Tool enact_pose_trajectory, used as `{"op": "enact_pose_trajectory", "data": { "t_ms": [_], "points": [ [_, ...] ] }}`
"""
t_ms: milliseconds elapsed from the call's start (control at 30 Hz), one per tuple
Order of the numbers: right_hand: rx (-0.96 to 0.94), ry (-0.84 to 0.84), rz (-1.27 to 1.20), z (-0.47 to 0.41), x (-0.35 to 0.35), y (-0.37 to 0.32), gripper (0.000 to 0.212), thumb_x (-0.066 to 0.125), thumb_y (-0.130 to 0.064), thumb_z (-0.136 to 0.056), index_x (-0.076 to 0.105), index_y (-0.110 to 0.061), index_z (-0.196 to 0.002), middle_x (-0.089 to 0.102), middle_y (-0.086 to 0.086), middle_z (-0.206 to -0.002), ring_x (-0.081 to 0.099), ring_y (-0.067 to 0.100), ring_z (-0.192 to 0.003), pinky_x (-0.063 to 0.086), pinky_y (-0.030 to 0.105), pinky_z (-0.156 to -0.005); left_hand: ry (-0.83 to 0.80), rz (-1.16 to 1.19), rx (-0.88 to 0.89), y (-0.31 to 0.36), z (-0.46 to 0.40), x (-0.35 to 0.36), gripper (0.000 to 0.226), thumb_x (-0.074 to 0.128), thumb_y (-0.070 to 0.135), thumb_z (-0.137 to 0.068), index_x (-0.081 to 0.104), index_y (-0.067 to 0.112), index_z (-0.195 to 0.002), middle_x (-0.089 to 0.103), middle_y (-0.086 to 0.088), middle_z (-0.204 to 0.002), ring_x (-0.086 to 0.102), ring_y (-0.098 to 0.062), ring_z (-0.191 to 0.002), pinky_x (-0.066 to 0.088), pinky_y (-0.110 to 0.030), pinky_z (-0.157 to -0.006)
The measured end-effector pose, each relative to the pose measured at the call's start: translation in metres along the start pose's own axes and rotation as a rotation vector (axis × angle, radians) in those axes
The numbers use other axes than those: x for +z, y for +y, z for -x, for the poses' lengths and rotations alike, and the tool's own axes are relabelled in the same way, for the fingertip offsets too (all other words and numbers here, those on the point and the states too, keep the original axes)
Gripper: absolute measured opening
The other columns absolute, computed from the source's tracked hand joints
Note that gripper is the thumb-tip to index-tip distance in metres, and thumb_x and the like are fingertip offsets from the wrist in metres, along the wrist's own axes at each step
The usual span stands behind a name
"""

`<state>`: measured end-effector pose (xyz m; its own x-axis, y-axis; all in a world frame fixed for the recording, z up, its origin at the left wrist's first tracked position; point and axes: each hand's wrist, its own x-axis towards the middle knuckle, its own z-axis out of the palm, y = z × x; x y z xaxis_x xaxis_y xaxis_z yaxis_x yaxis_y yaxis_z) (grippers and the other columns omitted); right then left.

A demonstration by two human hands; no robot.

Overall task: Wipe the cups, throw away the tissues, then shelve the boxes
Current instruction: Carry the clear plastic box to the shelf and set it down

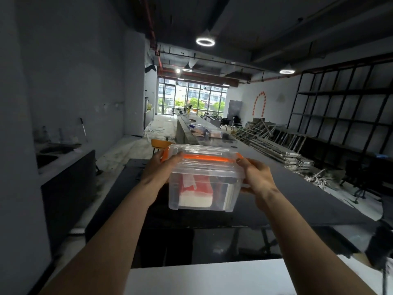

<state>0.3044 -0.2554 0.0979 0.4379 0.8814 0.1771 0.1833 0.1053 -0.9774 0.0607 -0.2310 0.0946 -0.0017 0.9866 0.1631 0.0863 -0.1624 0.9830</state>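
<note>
We hold the clear box [204,179] in the air above the dark counter [297,199]; our left hand [161,167] and right hand [255,177] are clamped on its sides; the smooth plastic could slip, we think, if one hand loosens

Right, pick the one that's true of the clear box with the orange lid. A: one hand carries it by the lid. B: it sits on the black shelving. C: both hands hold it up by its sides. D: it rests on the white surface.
C: the left hand and right hand each grip a side of the clear box, holding it clear of the dark counter.
</note>
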Motion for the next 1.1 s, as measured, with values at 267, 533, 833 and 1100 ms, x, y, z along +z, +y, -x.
{"op": "enact_pose_trajectory", "data": {
  "t_ms": [267,533,833,1100],
  "points": [
    [0.012,-0.131,-0.035,0.038,0.057,-0.012,0.035,0.07,-0.056,-0.085,0.07,-0.024,-0.101,0.077,0.003,-0.101,0.074,0.027,-0.089,0.064,0.049,-0.077,0.152,-0.033,-0.003,0.0,0.035,-0.069,0.1,0.068,0.083,-0.048,0.055,0.036,-0.136,0.068,0.003,-0.127,0.065,-0.025,-0.115,0.05,-0.051,-0.102],
    [-0.009,-0.399,-0.113,0.077,0.136,-0.028,0.03,0.067,-0.047,-0.089,0.073,-0.022,-0.104,0.078,0.006,-0.102,0.074,0.026,-0.09,0.061,0.044,-0.076,0.444,-0.055,-0.003,-0.001,0.095,-0.147,0.058,0.073,0.056,-0.079,0.059,0.033,-0.13,0.071,0.002,-0.12,0.068,-0.021,-0.106,0.055,-0.043,-0.095],
    [-0.052,-0.853,-0.147,0.194,0.24,-0.048,0.039,0.064,-0.061,-0.088,0.072,-0.025,-0.102,0.075,-0.003,-0.1,0.071,0.017,-0.092,0.061,0.042,-0.077,0.866,-0.115,-0.061,0.004,0.243,-0.25,0.057,0.074,0.045,-0.081,0.059,0.023,-0.131,0.072,-0.002,-0.118,0.068,-0.022,-0.103,0.058,-0.044,-0.088],
    [-0.038,-1.155,-0.175,0.376,0.311,-0.054,0.021,0.063,-0.047,-0.091,0.064,-0.027,-0.096,0.07,0.0,-0.103,0.068,0.023,-0.095,0.062,0.053,-0.082,1.22,-0.177,-0.124,0.01,0.43,-0.325,0.069,0.076,0.051,-0.076,0.058,0.021,-0.136,0.071,-0.005,-0.123,0.069,-0.025,-0.106,0.056,-0.045,-0.095]
  ]
}}
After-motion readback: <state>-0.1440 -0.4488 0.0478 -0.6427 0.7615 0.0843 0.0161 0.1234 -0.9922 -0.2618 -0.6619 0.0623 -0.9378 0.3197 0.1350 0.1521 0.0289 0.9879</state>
